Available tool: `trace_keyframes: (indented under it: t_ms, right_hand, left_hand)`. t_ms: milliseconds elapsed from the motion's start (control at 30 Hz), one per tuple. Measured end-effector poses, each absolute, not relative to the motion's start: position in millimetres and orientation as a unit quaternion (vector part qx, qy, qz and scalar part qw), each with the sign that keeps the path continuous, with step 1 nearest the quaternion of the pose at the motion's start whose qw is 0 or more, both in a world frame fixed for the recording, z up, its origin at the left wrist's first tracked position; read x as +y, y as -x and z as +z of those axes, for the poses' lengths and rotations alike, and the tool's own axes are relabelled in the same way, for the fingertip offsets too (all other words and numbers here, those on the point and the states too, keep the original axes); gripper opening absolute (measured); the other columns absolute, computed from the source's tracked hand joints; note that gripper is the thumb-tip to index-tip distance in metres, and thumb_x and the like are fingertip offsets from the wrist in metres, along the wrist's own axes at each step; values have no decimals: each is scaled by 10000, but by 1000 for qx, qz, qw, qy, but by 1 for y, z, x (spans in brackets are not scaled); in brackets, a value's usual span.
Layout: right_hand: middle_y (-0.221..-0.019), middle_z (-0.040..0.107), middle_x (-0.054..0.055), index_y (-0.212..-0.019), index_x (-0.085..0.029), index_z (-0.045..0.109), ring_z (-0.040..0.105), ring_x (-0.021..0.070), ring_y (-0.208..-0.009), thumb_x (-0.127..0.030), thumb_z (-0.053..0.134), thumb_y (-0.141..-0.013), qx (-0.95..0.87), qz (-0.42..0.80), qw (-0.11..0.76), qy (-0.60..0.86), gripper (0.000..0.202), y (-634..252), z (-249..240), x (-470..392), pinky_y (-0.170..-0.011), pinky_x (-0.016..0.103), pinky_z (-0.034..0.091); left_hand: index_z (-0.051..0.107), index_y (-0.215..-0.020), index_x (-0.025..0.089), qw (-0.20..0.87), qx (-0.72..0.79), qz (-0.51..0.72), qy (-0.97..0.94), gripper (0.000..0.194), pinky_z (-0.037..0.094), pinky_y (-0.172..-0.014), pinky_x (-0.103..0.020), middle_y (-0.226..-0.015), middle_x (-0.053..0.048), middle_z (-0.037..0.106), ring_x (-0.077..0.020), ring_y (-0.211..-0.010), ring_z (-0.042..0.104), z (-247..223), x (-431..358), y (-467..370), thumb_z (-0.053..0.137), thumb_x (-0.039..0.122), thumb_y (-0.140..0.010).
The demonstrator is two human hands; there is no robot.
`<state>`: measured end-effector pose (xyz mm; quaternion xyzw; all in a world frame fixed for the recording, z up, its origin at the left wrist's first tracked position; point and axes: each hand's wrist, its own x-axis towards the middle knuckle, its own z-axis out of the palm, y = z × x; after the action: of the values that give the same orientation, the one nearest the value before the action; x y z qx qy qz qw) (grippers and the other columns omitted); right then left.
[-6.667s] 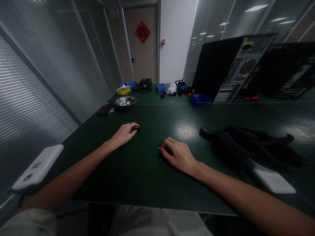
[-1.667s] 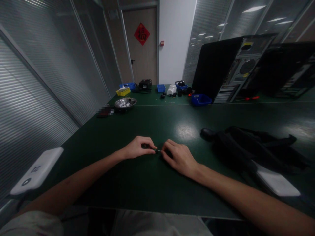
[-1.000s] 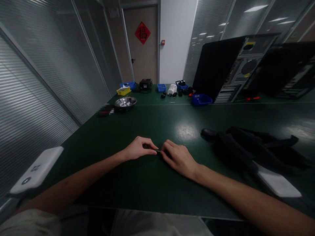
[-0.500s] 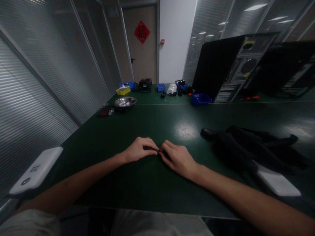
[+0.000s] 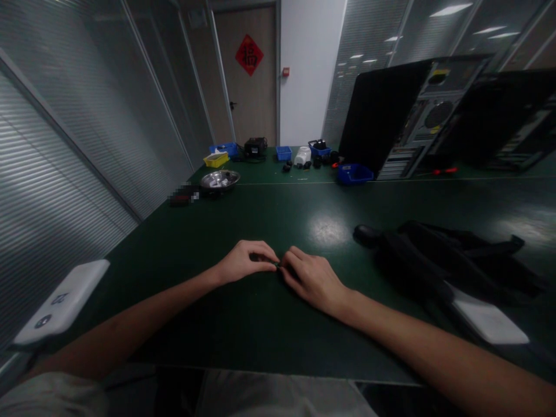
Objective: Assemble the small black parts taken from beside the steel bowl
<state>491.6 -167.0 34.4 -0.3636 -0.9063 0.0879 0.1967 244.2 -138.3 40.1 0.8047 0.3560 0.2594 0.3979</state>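
Note:
My left hand and my right hand meet just above the green tabletop, fingertips almost touching. Between the fingertips shows a tiny dark piece, too small to name. The thumb and index finger of my left hand close on its left side. My right hand is curled, with thumb and fingers pinched at the right side of it; what lies under those fingers is hidden.
To the right lie a black bag and a white power bank; another white device is at the left edge. Farther back stand a metal bowl, a blue bin, a yellow tray and a computer case.
Both hands keep nearly the same pinched pose at the same spot. The whole view has shifted very slightly; nothing has visibly been taken up or let go.

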Motion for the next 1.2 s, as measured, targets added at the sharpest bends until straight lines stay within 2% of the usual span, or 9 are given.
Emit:
trace_keyframes:
  t_ms: [133, 300, 400, 500, 633, 700, 767, 900, 1200]
  right_hand:
    - [-1009, 608, 31, -1053, -205, 561, 583, 143, -745, -279, 491, -1057, -906, 97, 195, 363, 102, -493, 36, -167, -609, 272, 375]
    - [-1008, 610, 27, -1054, -207, 571, 576, 138, -738, -277, 495, -1056, -903, 106, 199, 366, 103, -492, 37, -168, -606, 270, 365]
    - [-1002, 606, 23, -1041, -207, 572, 574, 138, -736, -281, 496, -1056, -902, 106, 200, 368, 108, -492, 37, -168, -611, 273, 363]
    - [-994, 601, 20, -1026, -204, 571, 568, 137, -730, -279, 501, -1053, -901, 105, 201, 369, 106, -492, 38, -168, -614, 275, 361]
    - [-1004, 603, 20, -1029, -204, 573, 557, 131, -717, -277, 503, -1052, -899, 114, 206, 369, 104, -494, 38, -169, -614, 272, 362]
    - [-1000, 607, 20, -1028, -204, 575, 559, 131, -718, -281, 500, -1054, -898, 115, 208, 371, 110, -494, 38, -170, -618, 273, 365]
    - [-1000, 612, 20, -1030, -206, 580, 566, 134, -729, -284, 502, -1054, -897, 112, 209, 373, 112, -494, 37, -170, -627, 276, 368]
    - [-1009, 617, 21, -1038, -206, 589, 574, 134, -743, -277, 513, -1050, -896, 114, 208, 376, 104, -494, 38, -169, -637, 277, 372]
    - [-995, 608, 12, -1023, -204, 599, 565, 124, -724, -271, 532, -1037, -891, 130, 209, 381, 96, -496, 40, -170, -627, 267, 363]
  left_hand:
    - [788, -1116, 212, 348, 429, 276, -786, 298, 465, -718, -293, -1086, -68, 698, -174, -838, 601, 37, -131, -239, 739, 420, -908]
    - [785, -1115, 239, 269, 440, 256, -817, 239, 475, -841, -322, -1107, -54, 686, -208, -985, 606, 28, -120, -234, 713, 375, -931]
    - [763, -1173, 245, 261, 449, 231, -822, 282, 484, -813, -317, -1100, -49, 685, -208, -972, 613, 28, -119, -234, 717, 375, -927]
    - [727, -1241, 255, 254, 446, 224, -828, 293, 498, -808, -311, -1124, -45, 689, -196, -960, 622, 32, -124, -234, 667, 306, -959]
    - [691, -1285, 273, 251, 402, 235, -849, 343, 511, -953, -344, -1247, -43, 670, -201, -1123, 609, 42, -136, -235, 554, 161, -992]
    - [675, -1306, 274, 254, 362, 226, -868, 374, 482, -1048, -379, -1283, -49, 658, -214, -1207, 579, 47, -140, -237, 561, 136, -978]
    - [674, -1306, 272, 255, 330, 211, -884, 357, 467, -1087, -407, -1310, -59, 647, -232, -1253, 555, 49, -143, -239, 626, 184, -964]
    - [733, -1176, 262, 228, 312, 200, -900, 230, 468, -1088, -439, -1341, -67, 630, -254, -1291, 535, 48, -143, -240, 696, 292, -952]
    - [720, -1192, 249, 221, 307, 204, -903, 227, 469, -1108, -445, -1312, -68, 656, -238, -1282, 558, 45, -132, -229, 648, 230, -978]
